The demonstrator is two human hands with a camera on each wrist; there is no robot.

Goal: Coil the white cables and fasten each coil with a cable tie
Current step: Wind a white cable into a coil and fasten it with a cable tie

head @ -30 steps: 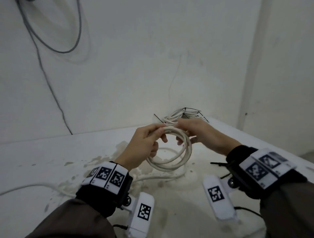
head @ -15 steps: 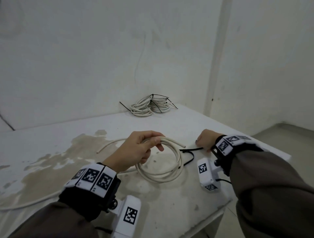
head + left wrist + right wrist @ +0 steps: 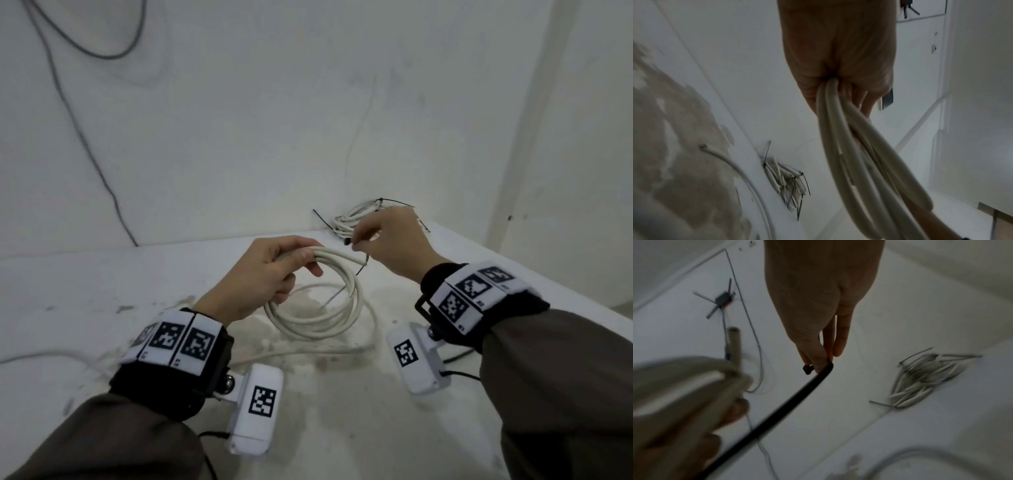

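Note:
My left hand (image 3: 274,270) grips the top of a coil of white cable (image 3: 322,322), held above the white table (image 3: 102,281); the loops hang down below the fist. In the left wrist view the strands of the coil (image 3: 859,162) run out of the closed left hand (image 3: 838,73). My right hand (image 3: 387,240) pinches a black cable tie (image 3: 359,263) near its head, just right of the coil's top. The right wrist view shows the tie (image 3: 777,410) slanting down from the right hand's fingertips (image 3: 818,361) towards the blurred coil (image 3: 690,382).
A pile of tied white coils (image 3: 356,216) lies at the table's back corner against the wall, seen too as the pile (image 3: 920,379). A loose white cable (image 3: 51,356) trails over the stained tabletop at left. A grey wire (image 3: 85,144) hangs on the wall. The table's right edge drops away.
My right hand has come up from the table's right side with a black cable tie, to the coil's top. The left hand keeps its grip on the coil. The head has turned left.

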